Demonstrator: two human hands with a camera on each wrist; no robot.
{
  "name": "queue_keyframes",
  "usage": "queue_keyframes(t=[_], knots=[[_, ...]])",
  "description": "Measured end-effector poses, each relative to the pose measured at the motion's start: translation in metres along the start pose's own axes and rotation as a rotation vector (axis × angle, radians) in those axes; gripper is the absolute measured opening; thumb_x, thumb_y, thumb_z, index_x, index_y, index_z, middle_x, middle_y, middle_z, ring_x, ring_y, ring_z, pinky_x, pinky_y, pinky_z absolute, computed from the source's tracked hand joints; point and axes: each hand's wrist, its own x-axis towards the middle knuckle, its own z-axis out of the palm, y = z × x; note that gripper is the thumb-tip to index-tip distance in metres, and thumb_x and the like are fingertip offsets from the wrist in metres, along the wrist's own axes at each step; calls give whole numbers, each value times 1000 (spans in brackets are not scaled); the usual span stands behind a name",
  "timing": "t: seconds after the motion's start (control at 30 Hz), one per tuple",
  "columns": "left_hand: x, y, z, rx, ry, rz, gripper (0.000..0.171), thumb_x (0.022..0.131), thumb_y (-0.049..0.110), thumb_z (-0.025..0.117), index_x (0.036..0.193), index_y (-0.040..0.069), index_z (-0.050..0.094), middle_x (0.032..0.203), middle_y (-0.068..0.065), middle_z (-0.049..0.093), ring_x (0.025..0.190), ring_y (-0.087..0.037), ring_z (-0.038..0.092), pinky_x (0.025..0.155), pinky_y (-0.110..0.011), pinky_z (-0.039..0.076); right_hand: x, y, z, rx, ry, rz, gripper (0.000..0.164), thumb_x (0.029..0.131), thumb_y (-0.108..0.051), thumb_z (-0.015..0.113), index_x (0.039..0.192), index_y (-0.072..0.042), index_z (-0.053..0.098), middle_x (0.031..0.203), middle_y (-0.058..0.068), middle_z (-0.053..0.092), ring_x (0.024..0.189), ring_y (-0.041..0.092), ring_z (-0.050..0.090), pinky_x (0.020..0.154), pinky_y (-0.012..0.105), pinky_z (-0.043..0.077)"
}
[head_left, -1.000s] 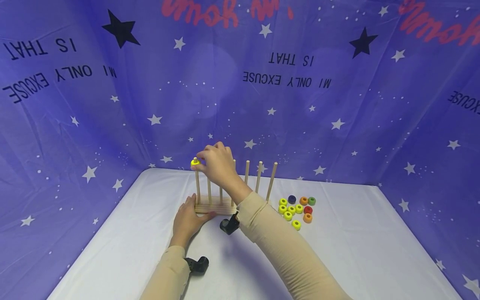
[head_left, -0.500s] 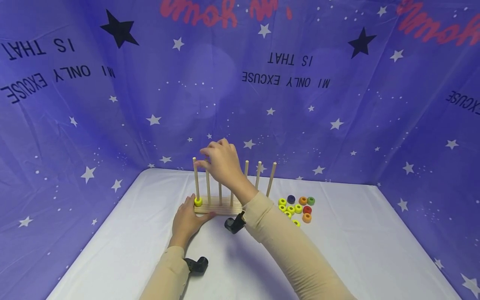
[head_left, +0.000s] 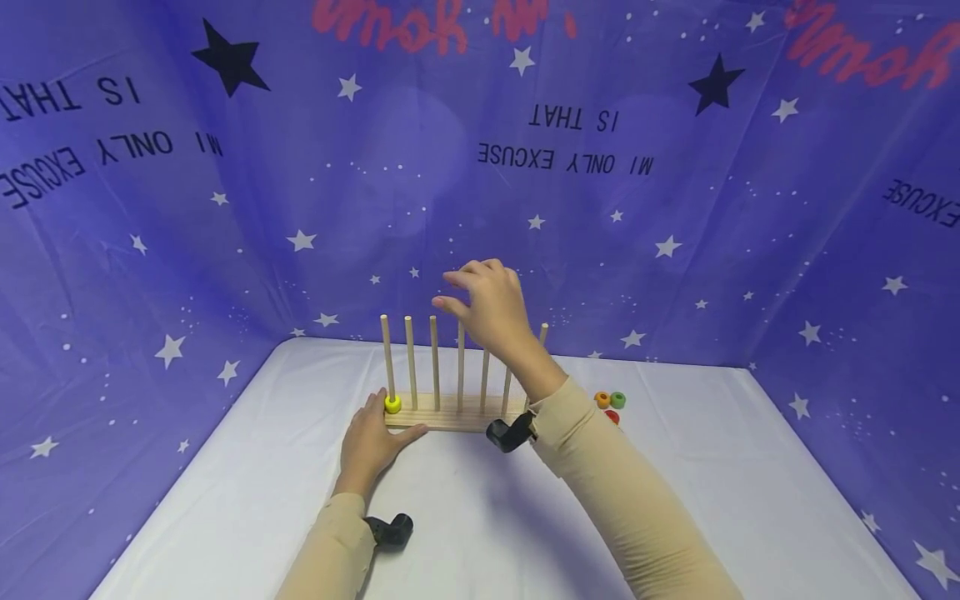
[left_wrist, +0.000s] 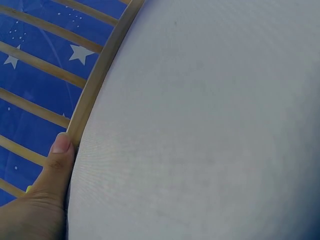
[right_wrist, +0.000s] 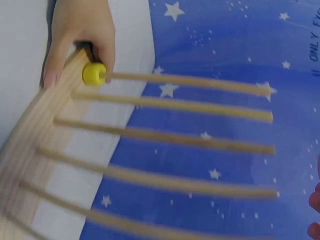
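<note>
A wooden peg rack (head_left: pixel 450 415) with several upright dowels stands on the table. One yellow bead (head_left: pixel 392 404) sits at the foot of its leftmost dowel, also plain in the right wrist view as a yellow bead (right_wrist: pixel 94 74). My left hand (head_left: pixel 369 440) grips the left end of the base, thumb along the front edge and fingers round the end. In the left wrist view its thumb (left_wrist: pixel 59 155) lies against the base. Above the dowels hovers my right hand (head_left: pixel 491 308), thumb and fingers spread apart, holding nothing.
At the right of the rack, orange (head_left: pixel 602 400), green (head_left: pixel 618 400) and red beads (head_left: pixel 612 416) lie on the white tablecloth (head_left: pixel 712 467); my right forearm hides others. A purple star-printed cloth (head_left: pixel 585 250) hangs behind and at both sides.
The yellow bead left my right hand and dropped down the leftmost dowel to the base. My right hand then moved right and slightly up, fingers parted. The left hand keeps its hold.
</note>
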Motion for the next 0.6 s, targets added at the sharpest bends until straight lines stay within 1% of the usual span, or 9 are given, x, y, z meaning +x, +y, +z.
queue_keyframes(t=[0.2, 0.4, 0.53, 0.6], knots=[[0, 0, 0, -12, -12, -6, 116, 72, 68, 76, 154, 0, 29, 157, -28, 33, 143, -50, 32, 119, -61, 28, -17, 32, -18, 47, 71, 31, 42, 90, -42, 71, 122, -16, 71, 114, 1, 70, 119, 26, 54, 105, 49, 40], [1, 0, 0, -11, -22, 0, 116, 73, 67, 76, 154, -1, 28, 157, -27, 32, 144, -49, 31, 119, -60, 27, -42, 68, -35, 73, 141, 81, 42, 89, -39, 72, 122, -13, 71, 115, 4, 70, 119, 29, 53, 105, 53, 38], [0, 1, 0, -7, -23, -1, 115, 74, 66, 76, 154, -1, 27, 157, -29, 31, 143, -51, 32, 119, -61, 28, -61, 86, -43, 90, 168, 121, 42, 89, -37, 73, 123, -12, 70, 116, 7, 69, 120, 31, 52, 104, 54, 38], [1, 1, 0, -6, -22, -4, 115, 74, 67, 75, 154, -1, 27, 157, -30, 31, 142, -52, 32, 118, -61, 28, -70, 93, -46, 91, 167, 146, 42, 90, -35, 73, 124, -11, 70, 116, 8, 69, 121, 31, 51, 103, 55, 38]])
